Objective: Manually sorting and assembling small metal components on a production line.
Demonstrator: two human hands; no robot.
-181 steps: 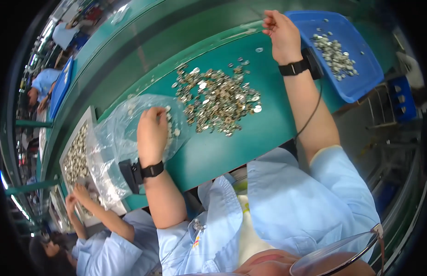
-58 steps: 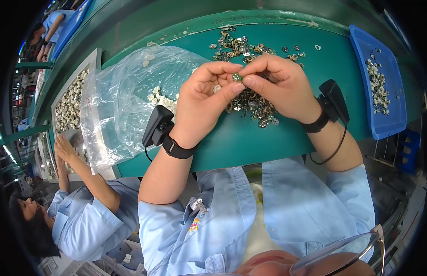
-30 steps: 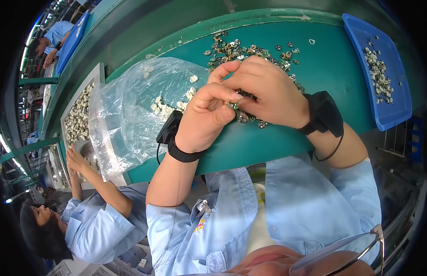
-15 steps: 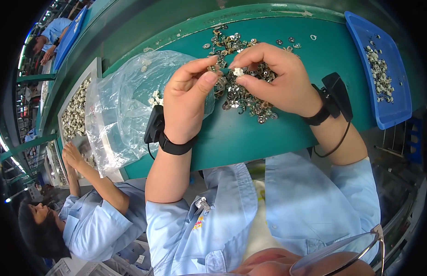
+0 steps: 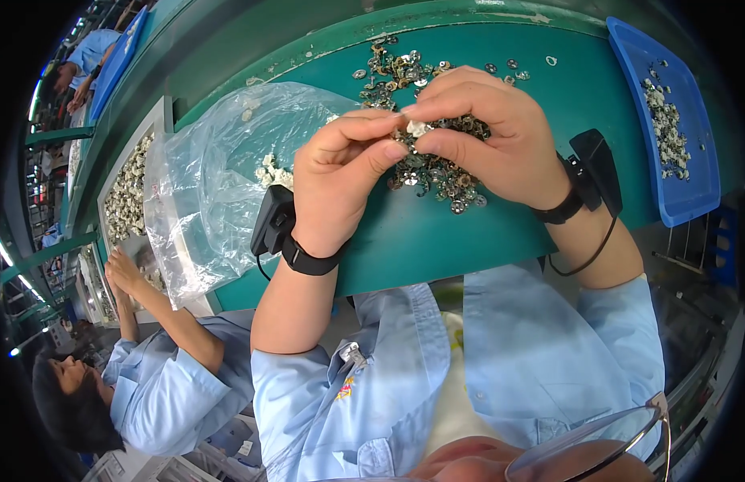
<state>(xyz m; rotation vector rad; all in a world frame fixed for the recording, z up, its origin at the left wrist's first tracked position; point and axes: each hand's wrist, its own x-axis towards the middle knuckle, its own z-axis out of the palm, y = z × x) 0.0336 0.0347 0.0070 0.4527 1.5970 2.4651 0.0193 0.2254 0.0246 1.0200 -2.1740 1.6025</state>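
Over a heap of small round metal parts, my two hands meet with their fingertips almost touching. A small white plastic piece is pinched between the thumb and index finger of my right hand. My left hand is closed in a pinch beside it. The small metal part seen in it a moment ago is now mostly hidden by the fingers. Left of my left wrist, white pieces lie at the clear plastic bag.
A blue tray with white-and-metal pieces stands at the right end of the green table. At the left, a co-worker's hands are over a light-coloured tray of similar pieces. Loose metal parts are scattered toward the table's far edge.
My left hand has moved right, bringing its fingertips up against those of my right hand. The metal part in it has gone from view; the white piece stays in the right-hand pinch.
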